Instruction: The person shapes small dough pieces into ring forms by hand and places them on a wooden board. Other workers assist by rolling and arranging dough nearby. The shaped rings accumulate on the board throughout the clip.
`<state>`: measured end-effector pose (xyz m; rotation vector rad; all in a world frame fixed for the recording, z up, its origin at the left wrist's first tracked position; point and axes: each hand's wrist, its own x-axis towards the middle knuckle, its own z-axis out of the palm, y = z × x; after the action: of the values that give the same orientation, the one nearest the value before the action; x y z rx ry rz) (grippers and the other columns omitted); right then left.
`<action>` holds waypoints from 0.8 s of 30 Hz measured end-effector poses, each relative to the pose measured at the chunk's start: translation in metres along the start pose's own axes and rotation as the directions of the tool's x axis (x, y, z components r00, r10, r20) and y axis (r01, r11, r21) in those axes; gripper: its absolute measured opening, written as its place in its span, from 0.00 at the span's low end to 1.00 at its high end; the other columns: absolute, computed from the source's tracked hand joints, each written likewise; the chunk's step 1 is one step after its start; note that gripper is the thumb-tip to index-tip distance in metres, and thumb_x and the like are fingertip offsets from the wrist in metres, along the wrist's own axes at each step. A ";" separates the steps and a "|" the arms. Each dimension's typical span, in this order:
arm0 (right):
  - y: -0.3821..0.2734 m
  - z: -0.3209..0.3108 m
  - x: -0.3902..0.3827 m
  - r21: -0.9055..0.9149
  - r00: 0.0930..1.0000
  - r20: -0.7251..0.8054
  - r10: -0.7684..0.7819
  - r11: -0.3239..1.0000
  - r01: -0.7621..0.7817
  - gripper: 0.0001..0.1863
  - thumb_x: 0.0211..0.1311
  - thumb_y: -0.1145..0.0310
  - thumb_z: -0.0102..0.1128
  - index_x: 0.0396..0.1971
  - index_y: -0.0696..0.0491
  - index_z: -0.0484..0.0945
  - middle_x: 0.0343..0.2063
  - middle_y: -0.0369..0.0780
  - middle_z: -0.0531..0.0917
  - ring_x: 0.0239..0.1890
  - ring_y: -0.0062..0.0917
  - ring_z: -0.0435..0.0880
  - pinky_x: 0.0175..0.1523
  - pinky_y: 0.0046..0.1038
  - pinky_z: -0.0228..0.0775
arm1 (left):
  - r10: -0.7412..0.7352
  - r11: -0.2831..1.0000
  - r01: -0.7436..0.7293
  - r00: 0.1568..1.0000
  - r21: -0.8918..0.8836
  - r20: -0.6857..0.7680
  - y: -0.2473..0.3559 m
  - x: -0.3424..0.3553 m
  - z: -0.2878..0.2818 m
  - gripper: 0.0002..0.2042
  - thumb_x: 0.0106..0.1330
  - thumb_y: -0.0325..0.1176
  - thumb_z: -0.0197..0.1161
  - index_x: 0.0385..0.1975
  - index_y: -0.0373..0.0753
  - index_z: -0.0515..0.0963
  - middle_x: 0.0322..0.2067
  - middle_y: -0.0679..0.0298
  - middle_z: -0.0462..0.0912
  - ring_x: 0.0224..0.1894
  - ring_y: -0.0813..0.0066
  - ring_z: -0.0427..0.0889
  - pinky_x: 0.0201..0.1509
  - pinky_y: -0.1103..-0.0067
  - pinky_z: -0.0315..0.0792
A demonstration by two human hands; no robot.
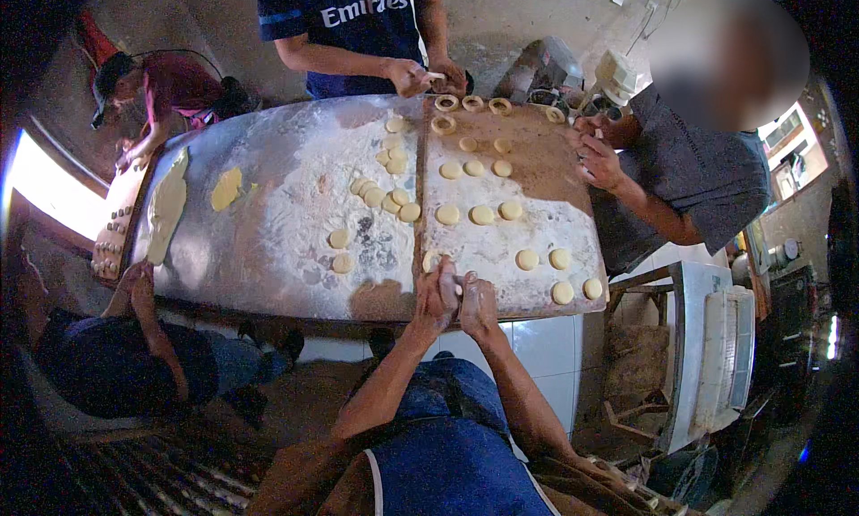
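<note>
Dough [482, 214], floured table [304, 185], tiled floor [546, 348]

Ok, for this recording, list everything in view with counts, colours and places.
worktable: one, silvery left, brown right, centre
flour: one spread, white, mid-table
dough discs: about two dozen, pale yellow, middle and right
dough rings: five, pale, far side, right
dough sheet: one, pale yellow, left
dough patch: one, yellow, beside the sheet
small pieces: many, greyish, far left
co-workers: four, dark clothing, far side, right, far left, lower left
floor tiles: several, white, below the table
clutter: uncounted, mixed, dim edges
held piece: one, pale, between own hands, mostly hidden
left hand: one, bare, near edge
right hand: one, bare, beside it
</note>
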<state>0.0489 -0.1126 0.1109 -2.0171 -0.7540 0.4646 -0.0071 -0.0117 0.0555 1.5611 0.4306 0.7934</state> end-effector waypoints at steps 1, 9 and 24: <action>0.009 0.002 -0.002 0.177 0.996 -0.075 0.051 0.984 -0.036 0.32 0.71 0.45 0.39 0.26 0.63 0.74 0.22 0.42 0.77 0.24 0.30 0.76 0.37 0.38 0.72 | -0.060 0.998 0.060 0.998 -0.021 -0.031 0.015 -0.003 0.006 0.10 0.67 0.38 0.51 0.37 0.38 0.70 0.27 0.66 0.71 0.28 0.72 0.75 0.34 0.77 0.72; 0.014 -0.031 -0.015 0.083 0.985 -0.073 -0.155 0.983 0.161 0.33 0.70 0.45 0.40 0.20 0.61 0.75 0.18 0.40 0.74 0.22 0.28 0.74 0.30 0.31 0.69 | -0.183 0.966 0.175 0.983 -0.191 -0.022 0.027 -0.007 0.036 0.11 0.69 0.42 0.49 0.33 0.42 0.69 0.22 0.67 0.69 0.25 0.73 0.74 0.26 0.75 0.70; 0.025 -0.060 -0.035 -0.239 0.964 -0.239 0.119 0.955 -0.177 0.21 0.55 0.70 0.65 0.47 0.61 0.72 0.27 0.46 0.83 0.31 0.42 0.82 0.39 0.38 0.76 | -0.308 0.678 0.055 0.927 0.733 0.215 0.035 0.013 0.048 0.15 0.62 0.33 0.55 0.47 0.33 0.69 0.34 0.46 0.79 0.40 0.45 0.78 0.45 0.57 0.70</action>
<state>0.0662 -0.1836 0.1216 -2.3357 -0.5478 0.2267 0.0295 -0.0426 0.0931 2.2946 0.6973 0.1688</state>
